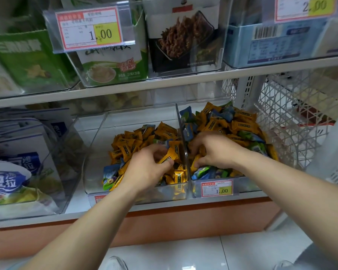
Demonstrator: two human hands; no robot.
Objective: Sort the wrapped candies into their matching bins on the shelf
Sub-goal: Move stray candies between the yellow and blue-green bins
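Lower shelf (183, 204) carries clear bins side by side. A white wire basket (291, 117) stands at its right end, and a big bin of blue-white bags (12, 172) toward its left end. Upper shelf (164, 84) above holds boxed snacks w/ price tags.

Left candy bin (98, 152) sits mid-shelf. It's approx. half full, mostly yellow candies (129, 145), piled toward its right wall & front. One blue candy (110, 175) lies at its front-left.

Right candy bin (248, 184) touches it, sharing the clear divider. It's heaped w/ mixed yellow, blue & green candies (222, 121). A price tag (217, 189) is clipped on the front wall.

Both forearms reach in from the shelf's front edge.

Left hand (144, 166) is over the left bin's front-right part. Thumb & fingers are curled, pinching a yellow wrapped candy (167, 157) just beside the divider, above the pile.

Right hand (217, 151) is in the right bin near the divider, palm down. Fingers are bent into the pile, thumb near green-blue wrappers (203, 169) at the front. Can't tell if it's got hold of anything.
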